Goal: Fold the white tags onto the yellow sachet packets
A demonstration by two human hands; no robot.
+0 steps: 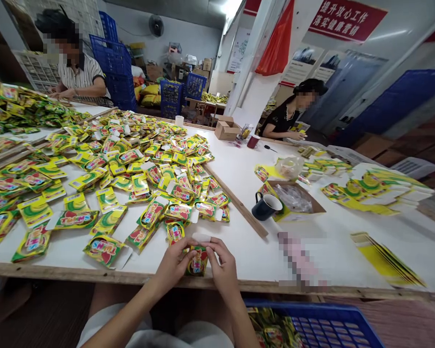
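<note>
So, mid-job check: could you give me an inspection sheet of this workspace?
Surface: white tabletop, wooden front edge.
Job's things: one small box in hand; many similar boxes heaped toward the left.
Clutter: dark mug, open yellow box holding plastic, wooden strip.
Hands: left hand and right hand, fingers at the small box's pale flap.
Cables: apparent cord by the wall fan.
Surroundings: co-workers at far left and right; blue crate below the front edge.

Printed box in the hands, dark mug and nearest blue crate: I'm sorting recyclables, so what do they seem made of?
Printed box: likely thin card, slightly glossy; folded white flap. Dark mug: probably glazed ceramic, possibly enamelled metal; smooth, pale inside. Nearest blue crate: apparently moulded plastic, perhaps satin; uniform colour, repeated slots.
</note>
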